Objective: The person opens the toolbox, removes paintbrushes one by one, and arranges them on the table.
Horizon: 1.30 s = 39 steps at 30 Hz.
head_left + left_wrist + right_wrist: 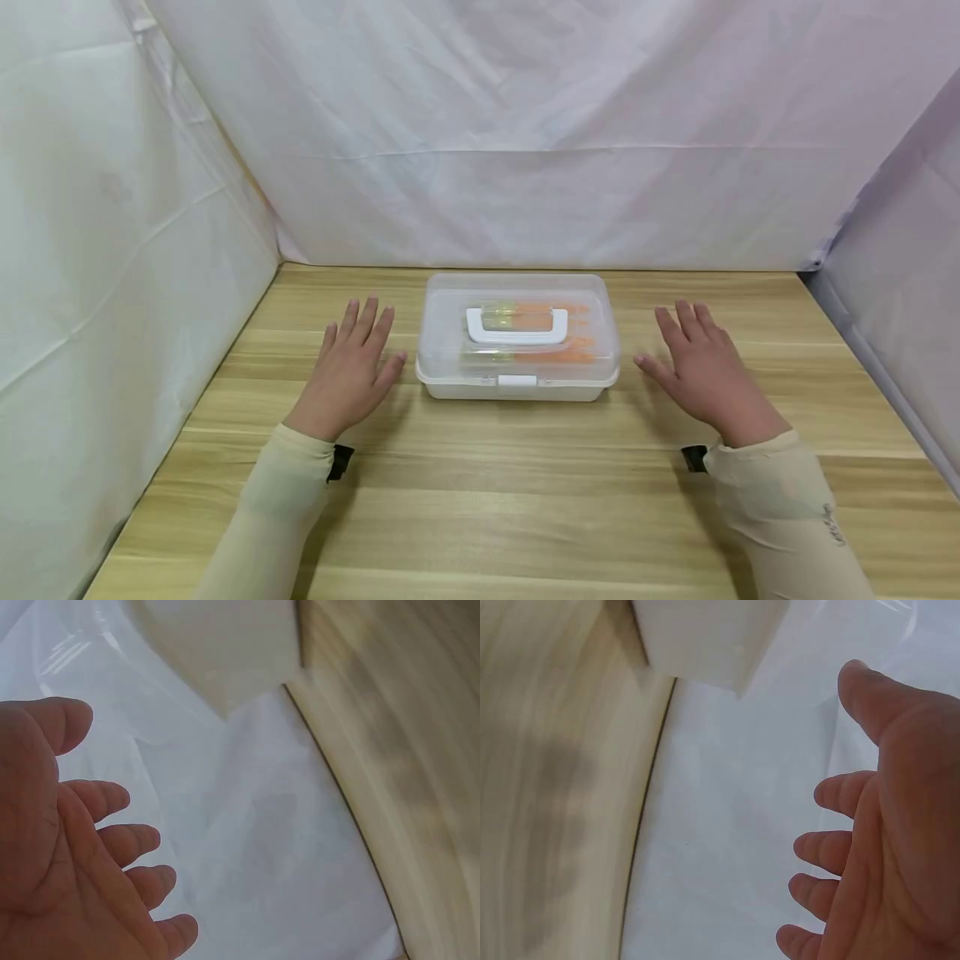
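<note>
Nearest, pale sleeves [266, 500] reach over the counter [510, 517], a small black piece [340, 462] at each inner wrist. Farther in, the left hand [345, 367] and right hand [708, 375] are empty and relaxed, fingers extended, gripping nothing; their shadows fall apart from them, so they seem held above the surface. Between them, touching neither, the lidded box [450, 390] sits flat, its broad base presumably keeping it steady. Its white latch [517, 381] faces the person, which puts the closure on the easy side. The white handle [517, 337] spans the middle of the lid, likely for balanced carrying. Through the cloudy lid, orange and yellow-green items [551, 353] lie lengthwise, probably to suit the box's long side; I can't tell what they are. Behind, white cloth [525, 100] hangs, perhaps as a plain screen.
</note>
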Each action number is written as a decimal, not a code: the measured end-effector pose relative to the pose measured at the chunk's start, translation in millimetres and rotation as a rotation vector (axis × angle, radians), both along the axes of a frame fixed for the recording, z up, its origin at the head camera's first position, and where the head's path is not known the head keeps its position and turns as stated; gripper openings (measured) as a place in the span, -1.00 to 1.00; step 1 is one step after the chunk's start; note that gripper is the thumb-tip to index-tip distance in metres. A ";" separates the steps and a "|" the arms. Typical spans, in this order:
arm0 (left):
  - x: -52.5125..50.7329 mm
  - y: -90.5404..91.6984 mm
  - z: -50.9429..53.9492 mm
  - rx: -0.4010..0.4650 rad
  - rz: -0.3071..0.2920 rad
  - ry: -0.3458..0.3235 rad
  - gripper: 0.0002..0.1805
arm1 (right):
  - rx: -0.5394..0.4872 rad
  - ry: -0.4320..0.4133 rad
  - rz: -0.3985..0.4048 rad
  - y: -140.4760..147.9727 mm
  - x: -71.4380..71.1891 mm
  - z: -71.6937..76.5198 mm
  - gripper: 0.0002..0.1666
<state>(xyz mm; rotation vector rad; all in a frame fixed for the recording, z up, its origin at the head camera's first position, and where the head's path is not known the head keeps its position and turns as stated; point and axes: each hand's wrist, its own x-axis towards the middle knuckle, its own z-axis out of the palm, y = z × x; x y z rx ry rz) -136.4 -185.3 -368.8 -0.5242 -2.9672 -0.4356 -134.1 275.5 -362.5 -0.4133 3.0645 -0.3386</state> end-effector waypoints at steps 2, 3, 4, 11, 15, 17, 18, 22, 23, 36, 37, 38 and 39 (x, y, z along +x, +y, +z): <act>2.1 2.1 4.9 0.011 -0.016 0.019 -0.25 | -0.007 0.026 0.016 -1.6 2.0 4.8 -0.03; 3.2 3.6 7.4 0.017 -0.026 0.030 -0.25 | -0.012 0.036 0.023 -2.4 2.9 6.9 -0.03; 4.1 5.4 9.7 0.018 -0.036 0.039 -0.24 | -0.013 0.047 0.032 -3.3 3.7 8.8 -0.03; 7.2 25.8 20.7 -0.017 -0.114 0.085 -0.21 | -0.026 0.115 0.115 -15.1 6.0 16.1 -0.06; 6.5 37.8 18.9 -0.065 -0.148 0.093 -0.20 | -0.026 0.127 0.148 -25.3 6.4 17.3 -0.07; 6.8 42.9 17.7 -0.082 -0.161 0.097 -0.19 | -0.017 0.116 0.152 -29.7 6.7 17.2 -0.06; 7.2 45.2 17.5 -0.085 -0.166 0.099 -0.19 | -0.013 0.110 0.153 -31.5 7.1 17.1 -0.06; 7.8 53.0 15.9 -0.090 -0.183 0.110 -0.19 | 0.000 0.112 0.167 -36.8 10.1 16.5 -0.06; 7.6 54.8 15.5 -0.091 -0.186 0.114 -0.19 | 0.003 0.120 0.171 -37.4 11.0 16.1 -0.07; 5.3 61.2 -0.1 -0.093 -0.220 0.179 -0.17 | 0.026 0.244 0.261 -45.7 28.4 18.2 -0.06; 4.6 61.3 -0.8 -0.088 -0.226 0.185 -0.17 | 0.034 0.255 0.270 -45.4 29.5 17.4 -0.06; 3.9 61.6 -1.4 -0.084 -0.233 0.193 -0.17 | 0.043 0.264 0.279 -45.0 31.0 16.5 -0.06; 3.2 61.9 -2.1 -0.084 -0.239 0.202 -0.17 | 0.052 0.271 0.288 -44.3 32.8 15.2 -0.06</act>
